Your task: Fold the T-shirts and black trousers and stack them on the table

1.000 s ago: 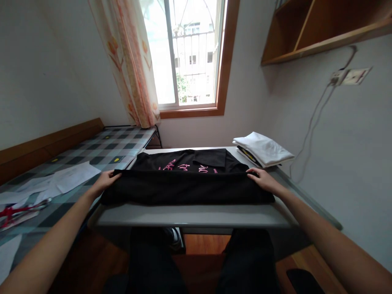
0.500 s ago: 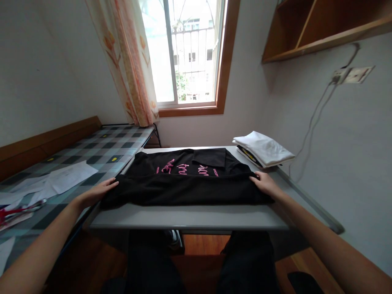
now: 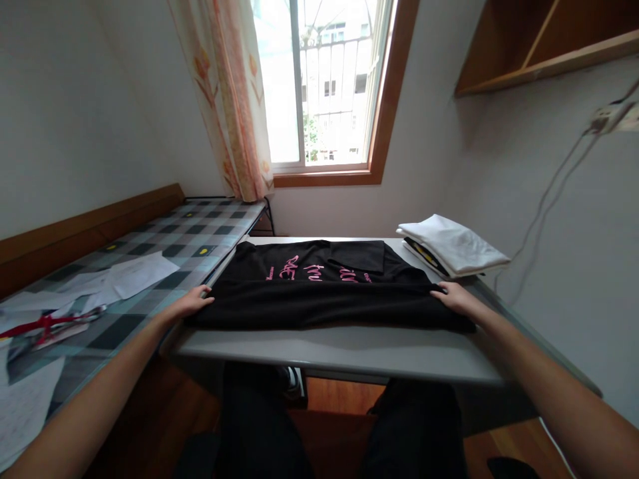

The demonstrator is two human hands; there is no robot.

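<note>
A black T-shirt [image 3: 319, 305] with pink lettering lies spread sideways across the grey table [image 3: 319, 349]. Its near side is folded over toward the middle and covers part of the lettering. One sleeve lies folded inward at the far side. My left hand [image 3: 194, 301] pinches the left end of the folded strip near its upper edge. At the right end, my right hand [image 3: 456, 297] grips the same fold, fingers closed on the cloth. The strip between the hands is fairly straight.
Folded white and black clothes [image 3: 452, 246] are stacked at the table's back right. To the left stands a bed with a checked cover [image 3: 219, 229], bearing paper sheets [image 3: 134, 276] and a red item [image 3: 42, 327]. A wooden shelf [image 3: 544, 53] juts from the right wall.
The whole view has shifted, so the table and shirt appear further right. Both hands still hold the fold's ends, and its front edge looks straighter.
</note>
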